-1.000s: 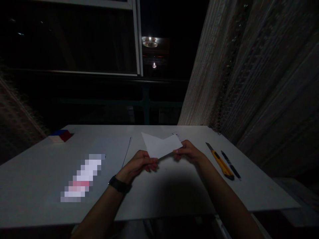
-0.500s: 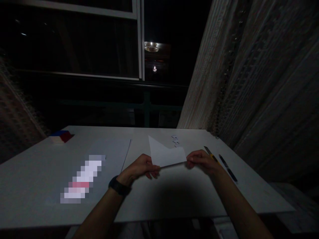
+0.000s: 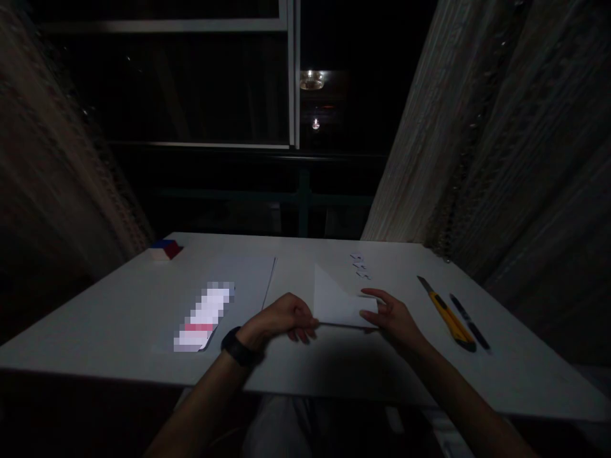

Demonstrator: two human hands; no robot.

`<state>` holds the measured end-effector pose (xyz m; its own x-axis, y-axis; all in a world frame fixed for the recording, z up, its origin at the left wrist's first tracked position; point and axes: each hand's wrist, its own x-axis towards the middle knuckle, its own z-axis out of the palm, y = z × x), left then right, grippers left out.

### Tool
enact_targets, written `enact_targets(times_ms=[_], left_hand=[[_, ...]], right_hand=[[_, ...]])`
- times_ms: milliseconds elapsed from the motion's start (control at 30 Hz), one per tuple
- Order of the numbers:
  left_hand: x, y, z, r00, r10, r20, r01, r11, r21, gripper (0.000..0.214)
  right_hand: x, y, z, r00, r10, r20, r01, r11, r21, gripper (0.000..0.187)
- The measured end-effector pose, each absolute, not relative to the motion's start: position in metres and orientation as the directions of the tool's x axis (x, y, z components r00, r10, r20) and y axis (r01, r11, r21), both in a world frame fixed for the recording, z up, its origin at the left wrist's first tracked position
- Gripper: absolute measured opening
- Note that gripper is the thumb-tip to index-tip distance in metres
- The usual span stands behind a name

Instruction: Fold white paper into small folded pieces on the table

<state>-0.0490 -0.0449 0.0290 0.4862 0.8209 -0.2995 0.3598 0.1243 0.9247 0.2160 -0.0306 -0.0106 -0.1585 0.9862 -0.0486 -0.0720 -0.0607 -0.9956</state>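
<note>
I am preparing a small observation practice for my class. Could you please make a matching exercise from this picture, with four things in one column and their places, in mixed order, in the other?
Things
1. Slant-edged white paper
2. Yellow cutter knife
3. Block with blue and red faces
4. Dark wristband

Places
A. Around the wrist of the left hand
B. Just left of the black pen
C. Near the far left corner of the table
D. Between the left hand and the right hand

Right pairs: 1-D, 2-B, 3-C, 4-A
</note>
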Motion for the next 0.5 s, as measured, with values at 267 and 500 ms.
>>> enact_targets(times_ms=[267,500], left_hand=[[-0.037,-0.050,0.028,0.147,0.927,0.345,0.694,-0.345,0.632,0.031],[0.020,-0.035,-0.008,0.579,0.719,0.384,0.668,-0.688,0.282,0.043]], right_hand=[[0.198,-0.033,-0.024,-0.087,0.991,-0.103,-0.055,-0.108,-0.993,0.040],[0.194,-0.033,-0.028,-0.127,0.990,-0.067,0.072,-0.058,-0.996,0.036]])
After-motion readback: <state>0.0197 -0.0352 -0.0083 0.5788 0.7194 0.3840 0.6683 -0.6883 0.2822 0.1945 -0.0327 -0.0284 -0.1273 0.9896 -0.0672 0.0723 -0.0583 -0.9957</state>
